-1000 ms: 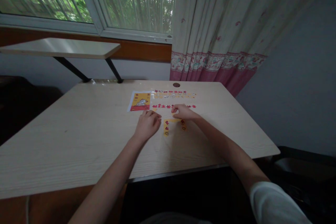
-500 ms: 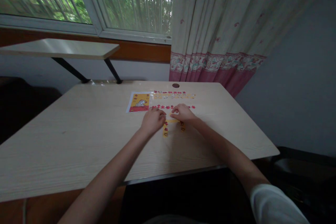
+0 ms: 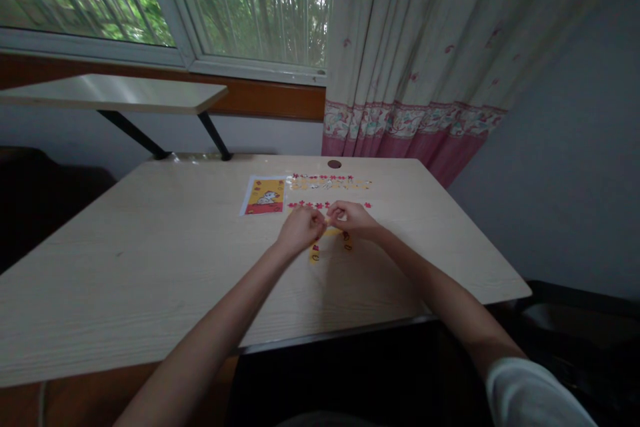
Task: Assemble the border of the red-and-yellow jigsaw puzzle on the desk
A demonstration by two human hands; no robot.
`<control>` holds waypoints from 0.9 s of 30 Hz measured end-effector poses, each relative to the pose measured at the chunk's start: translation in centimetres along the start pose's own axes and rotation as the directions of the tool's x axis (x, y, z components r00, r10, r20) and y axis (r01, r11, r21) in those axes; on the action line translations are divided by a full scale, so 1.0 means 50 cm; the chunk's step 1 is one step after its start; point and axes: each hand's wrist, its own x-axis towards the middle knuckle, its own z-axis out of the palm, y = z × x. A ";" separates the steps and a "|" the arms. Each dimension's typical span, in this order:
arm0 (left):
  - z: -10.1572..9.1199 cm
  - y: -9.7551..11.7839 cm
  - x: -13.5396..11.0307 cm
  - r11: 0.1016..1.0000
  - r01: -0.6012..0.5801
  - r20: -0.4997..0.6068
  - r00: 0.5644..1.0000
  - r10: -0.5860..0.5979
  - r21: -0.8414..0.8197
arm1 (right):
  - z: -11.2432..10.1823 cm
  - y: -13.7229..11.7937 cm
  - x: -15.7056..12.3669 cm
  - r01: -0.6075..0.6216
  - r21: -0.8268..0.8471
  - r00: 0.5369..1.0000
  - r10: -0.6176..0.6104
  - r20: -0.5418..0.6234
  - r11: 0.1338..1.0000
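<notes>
Fingertip to fingertip, my left hand [image 3: 301, 227] and my right hand [image 3: 354, 219] meet low over the desk, both pinched closed. Between them shows a small yellow puzzle piece [image 3: 327, 220], partly covered by the fingers. Just below lies a partly joined puzzle strip [image 3: 314, 257], yellow with red and dark marks, its two sides running toward me; my left hand hides its upper left corner. Beyond my fingers runs a row of red puzzle pieces [image 3: 306, 205], partly behind my right hand. Left of it lies a printed picture [image 3: 265, 197] of a white animal on yellow and red.
Several more puzzle pieces [image 3: 320, 184], yellow, white and red, lie in rows farther back. A round hole [image 3: 335, 164] is near the rear edge of the wooden desk [image 3: 150, 267]. A raised shelf [image 3: 145, 95] stands at back left; a curtain [image 3: 400, 119] hangs behind.
My left hand has moved right, closing the gap to my right hand. The fingers of both are now pinched together around the small yellow piece.
</notes>
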 end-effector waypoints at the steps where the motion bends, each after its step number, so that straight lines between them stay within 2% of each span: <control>1: 0.003 0.003 -0.002 0.992 0.041 -0.017 0.999 -0.043 -0.119 | -0.006 -0.003 -0.008 0.017 0.020 0.998 -0.016 -0.065 1.000; 3: 0.013 0.012 -0.006 0.897 0.151 -0.062 0.979 -0.194 -0.415 | -0.014 -0.011 -0.023 0.022 -0.007 0.974 -0.023 -0.225 1.000; 5: 0.022 0.022 -0.010 0.719 0.215 -0.054 0.942 -0.331 -0.661 | -0.015 -0.018 -0.038 0.012 -0.105 0.938 -0.048 -0.344 0.994; 6: 0.026 0.028 -0.012 0.638 0.234 -0.034 0.925 -0.378 -0.733 | -0.014 -0.022 -0.045 0.013 -0.162 0.927 -0.072 -0.368 0.987; 9: 0.033 0.044 -0.020 0.494 0.303 0.047 0.885 -0.464 -0.815 | -0.007 -0.031 -0.060 0.021 -0.295 0.922 -0.132 -0.364 0.955; 12: 0.035 0.052 -0.028 0.454 0.345 0.102 0.873 -0.478 -0.822 | -0.003 -0.033 -0.067 0.015 -0.366 0.924 -0.153 -0.351 0.931; 15: 0.037 0.050 -0.035 0.443 0.335 0.119 0.887 -0.446 -0.832 | -0.004 -0.029 -0.070 0.023 -0.399 0.930 -0.166 -0.327 0.917; 19: 0.043 0.047 -0.041 0.463 0.346 0.157 0.903 -0.399 -0.816 | -0.006 -0.017 -0.075 0.045 -0.401 0.941 -0.174 -0.291 0.915; 22: 0.042 0.043 -0.044 0.542 0.322 0.162 0.933 -0.322 -0.776 | -0.011 -0.008 -0.083 0.070 -0.379 0.933 -0.195 -0.304 0.923; 25: 0.022 0.026 -0.050 0.741 0.272 0.143 0.962 -0.234 -0.614 | -0.025 0.001 -0.101 0.110 -0.351 0.947 -0.205 -0.248 0.930; 27: -0.004 0.005 -0.059 0.922 0.158 0.029 0.987 -0.158 -0.354 | -0.035 0.007 -0.120 0.138 -0.325 0.967 -0.198 -0.161 0.935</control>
